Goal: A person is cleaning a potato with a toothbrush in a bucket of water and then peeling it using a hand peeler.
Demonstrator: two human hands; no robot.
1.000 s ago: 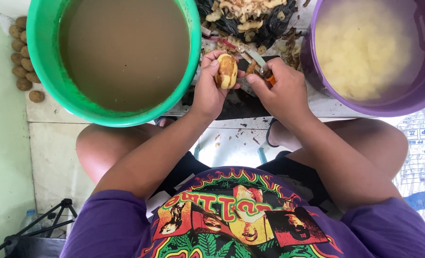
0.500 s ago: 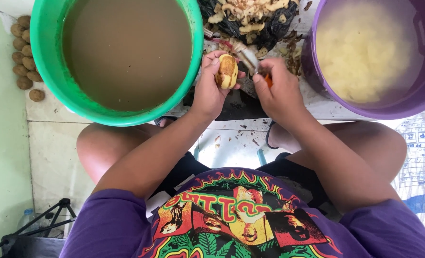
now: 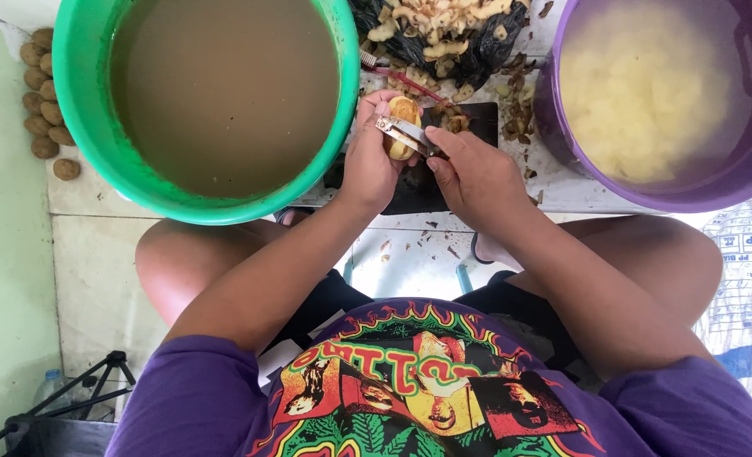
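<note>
You are gripping a small potato (image 3: pixel 404 114) in your left hand (image 3: pixel 371 161), with the fingers (image 3: pixel 374 105) curled closed around its left side and the partly peeled yellow flesh facing up. Your right hand (image 3: pixel 475 173) is holding a metal peeler (image 3: pixel 403 132), fingers closed on its handle, and the blade is lying across the lower part of the potato, touching it. You are holding the potato above a black mat (image 3: pixel 431 182) on the tiled floor (image 3: pixel 96 279), in the gap between two tubs. The green tub (image 3: pixel 88 127) of cloudy brown water is sitting just beside your left hand. The purple tub (image 3: pixel 553 118), holding pale peeled potatoes under water, is standing to the right of your right hand. A black bag (image 3: pixel 477 51) heaped with peelings is lying just beyond the potato, and loose brown peel scraps (image 3: pixel 515 118) are scattered over the mat's far right corner. A cluster of unpeeled potatoes (image 3: pixel 41 101) is resting on the floor at the left edge, well apart from both hands.
</note>
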